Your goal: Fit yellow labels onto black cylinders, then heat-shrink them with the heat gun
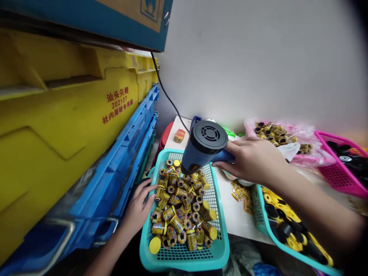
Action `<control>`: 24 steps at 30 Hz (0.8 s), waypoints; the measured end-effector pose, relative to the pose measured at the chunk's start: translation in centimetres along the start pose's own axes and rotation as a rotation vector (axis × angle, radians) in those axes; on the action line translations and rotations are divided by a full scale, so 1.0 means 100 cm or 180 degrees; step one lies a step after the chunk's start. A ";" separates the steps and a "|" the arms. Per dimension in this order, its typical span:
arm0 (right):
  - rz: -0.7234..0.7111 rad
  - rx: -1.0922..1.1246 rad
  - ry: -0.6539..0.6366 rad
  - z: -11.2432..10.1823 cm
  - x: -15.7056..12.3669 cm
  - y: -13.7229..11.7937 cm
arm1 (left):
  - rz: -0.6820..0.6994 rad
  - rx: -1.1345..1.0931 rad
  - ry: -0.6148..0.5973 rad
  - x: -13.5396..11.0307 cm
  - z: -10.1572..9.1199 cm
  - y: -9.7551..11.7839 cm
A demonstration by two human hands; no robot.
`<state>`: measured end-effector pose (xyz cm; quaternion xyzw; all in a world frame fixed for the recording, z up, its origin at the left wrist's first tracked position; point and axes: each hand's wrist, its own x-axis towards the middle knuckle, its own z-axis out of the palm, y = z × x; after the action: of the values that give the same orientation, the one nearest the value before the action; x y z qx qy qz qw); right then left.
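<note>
My right hand (250, 157) is closed around the handle of a blue and black heat gun (198, 147). Its vented round back faces up, and its front end points down at the far part of a turquoise basket (184, 264). Inside lie many small clear cylinders with yellow printed wrappers (175, 224), some showing yellow lids, others with dark round ends. At the basket's left rim is my left hand (140, 203), its fingers stretched out and apart, fingertips close to the nearest cylinders. Whether it presses on the rim I cannot tell.
Stacked yellow (71, 111) and blue crates (106, 184) stand along the left, under a cardboard box (129, 19). A black cord (169, 97) runs up from the heat gun. At right are a turquoise basket of yellow and black parts (293, 230), a pink basket (342, 176) and bagged cylinders (273, 132).
</note>
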<state>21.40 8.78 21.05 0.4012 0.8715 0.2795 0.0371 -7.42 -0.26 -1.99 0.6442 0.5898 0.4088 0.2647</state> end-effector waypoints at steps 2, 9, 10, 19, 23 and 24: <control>0.0044 0.0003 -0.0134 -0.004 0.006 -0.001 | -0.0163 -0.0180 0.0148 -0.008 -0.003 -0.006; 0.0035 -0.0083 -0.0227 -0.013 0.021 0.001 | -0.1843 -0.1232 0.0425 -0.059 0.008 -0.050; 0.0026 -0.0082 -0.0218 -0.014 0.022 0.002 | -0.2039 -0.1392 0.0384 -0.066 0.012 -0.056; 0.0183 -0.0045 -0.0489 -0.015 0.026 -0.009 | -0.2706 -0.2081 -0.0112 -0.102 0.050 -0.084; 0.0370 -0.0028 -0.0161 -0.013 0.026 -0.013 | -0.2624 -0.2037 -0.0214 -0.103 0.053 -0.090; 0.0413 0.0006 -0.0097 -0.012 0.026 -0.014 | -0.2619 -0.2024 -0.0206 -0.103 0.053 -0.092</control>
<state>18.35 9.41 21.78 0.4610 0.8433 0.2744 0.0319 -7.62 -8.06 -14.54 0.2592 0.6324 0.4097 0.6042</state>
